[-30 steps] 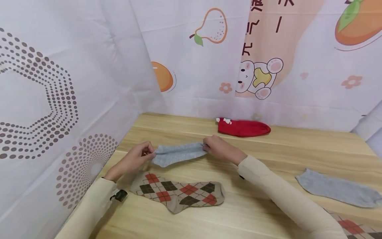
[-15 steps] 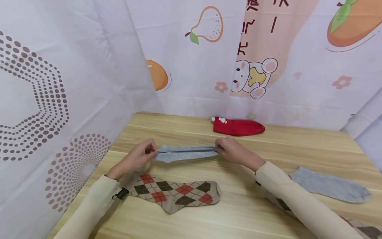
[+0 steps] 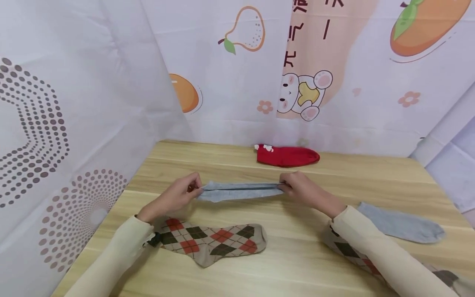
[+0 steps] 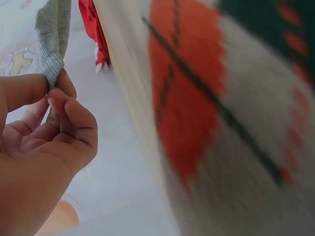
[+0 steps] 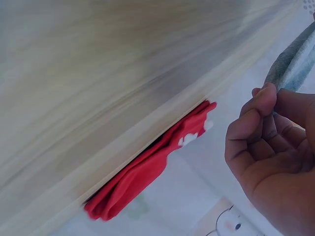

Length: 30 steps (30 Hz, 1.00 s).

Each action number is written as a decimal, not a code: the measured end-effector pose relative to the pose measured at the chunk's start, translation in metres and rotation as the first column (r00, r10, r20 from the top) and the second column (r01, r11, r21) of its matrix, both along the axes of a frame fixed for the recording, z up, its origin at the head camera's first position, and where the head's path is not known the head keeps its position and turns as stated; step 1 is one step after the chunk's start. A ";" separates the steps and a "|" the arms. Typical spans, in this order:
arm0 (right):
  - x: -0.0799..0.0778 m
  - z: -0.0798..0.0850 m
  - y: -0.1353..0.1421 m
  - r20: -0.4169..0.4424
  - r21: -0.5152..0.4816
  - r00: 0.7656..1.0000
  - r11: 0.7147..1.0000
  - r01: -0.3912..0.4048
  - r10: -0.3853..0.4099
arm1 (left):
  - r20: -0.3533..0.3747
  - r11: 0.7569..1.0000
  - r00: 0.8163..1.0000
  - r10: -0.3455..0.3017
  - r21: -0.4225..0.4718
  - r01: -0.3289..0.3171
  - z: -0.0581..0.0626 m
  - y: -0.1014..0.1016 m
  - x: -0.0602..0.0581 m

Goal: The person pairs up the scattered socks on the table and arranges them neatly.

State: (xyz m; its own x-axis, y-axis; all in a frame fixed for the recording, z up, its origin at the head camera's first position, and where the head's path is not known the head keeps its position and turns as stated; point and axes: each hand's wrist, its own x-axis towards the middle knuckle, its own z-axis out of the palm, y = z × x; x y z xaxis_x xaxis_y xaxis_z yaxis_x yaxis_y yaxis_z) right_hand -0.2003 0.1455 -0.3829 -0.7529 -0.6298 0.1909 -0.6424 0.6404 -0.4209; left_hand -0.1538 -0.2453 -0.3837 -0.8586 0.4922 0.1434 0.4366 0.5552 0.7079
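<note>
table (image 3: pixel 289 264) under the held grey sock (image 3: pixel 241 194) adjoins fruit-printed curtains (image 3: pixel 219 93).

Printed sideways on white back curtain (image 3: pixel 230 82): dark red Chinese characters (image 3: pixel 295 31), seemingly 元 and 气, left parts cut off; nearby, single stroke (image 3: pixel 326 29), seemingly 一; topmost cropped, unreadable.

Curtained tabletop (image 3: pixel 293 264), room type unclear: fruit-print cloth (image 3: pixel 289 70) behind, dotted cloth (image 3: pixel 81 99) at left.

Your left hand (image 3: pixel 178 194) and right hand (image 3: pixel 302 187) face each other, apart and roughly level, each pinching with thumb and fingertips, the other fingers curled. Your pale-sleeved left forearm (image 3: pixel 115 251) and right forearm (image 3: pixel 389 251) reach forward, slanting inward.
</note>
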 end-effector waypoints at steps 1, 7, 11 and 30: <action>0.001 0.000 0.005 -0.005 -0.001 1.000 1.000 0.006 -0.006 | 0.002 1.000 1.000 -0.011 -0.002 0.011 0.001 0.004 -0.001; 0.010 0.002 0.037 0.012 0.023 0.997 0.997 0.077 -0.078 | -0.005 0.995 0.996 -0.089 -0.040 0.089 0.003 0.034 -0.011; 0.014 0.002 0.057 0.023 0.030 0.993 0.993 0.116 -0.117 | -0.021 0.991 0.992 -0.122 -0.065 0.121 0.002 0.052 -0.016; 0.024 0.003 0.120 0.018 0.053 0.982 0.981 0.185 -0.186 | -0.107 0.967 0.973 -0.203 -0.177 0.182 0.001 0.120 -0.030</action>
State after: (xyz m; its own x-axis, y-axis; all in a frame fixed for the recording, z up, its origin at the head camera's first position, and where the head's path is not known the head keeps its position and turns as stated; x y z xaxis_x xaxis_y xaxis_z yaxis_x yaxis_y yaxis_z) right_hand -0.1764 0.2651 -0.3802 -0.8613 -0.4874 0.1437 -0.5013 0.7684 -0.3979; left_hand -0.1838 -0.1251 -0.3828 -0.7260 0.6722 0.1451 0.6250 0.5569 0.5471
